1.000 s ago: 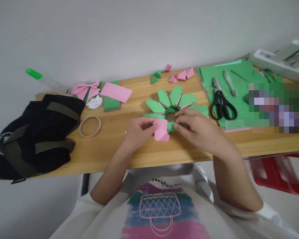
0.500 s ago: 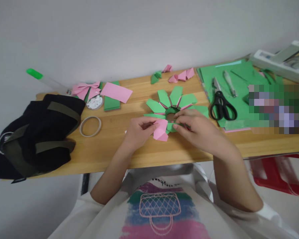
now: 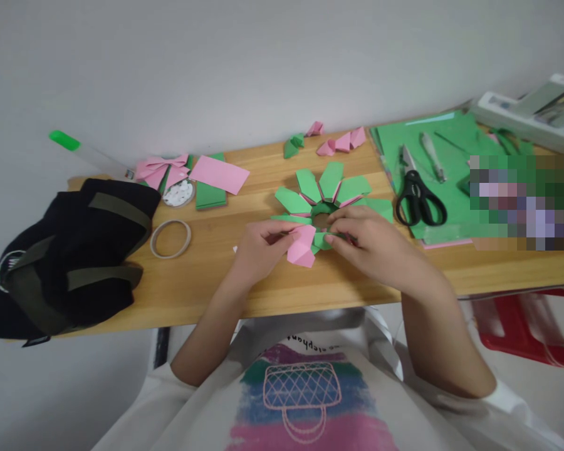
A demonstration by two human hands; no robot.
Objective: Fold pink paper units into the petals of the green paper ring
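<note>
The left hand [image 3: 262,249] pinched a folded pink paper [image 3: 301,249] at a green paper ring [image 3: 330,183] held in the right hand's [image 3: 375,240] fingers.

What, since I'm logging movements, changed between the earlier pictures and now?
The lower end of the pink folded paper has swung slightly left. Nothing was taken or let go: the left hand still pinches it, the right hand the green paper ring. The scissors stayed put.

A papercraft workspace I watch remotely, wooden table [image 3: 207,269] by a pale wall [image 3: 244,75], scissors [image 3: 417,188], green paper sheets [image 3: 455,194]
</note>
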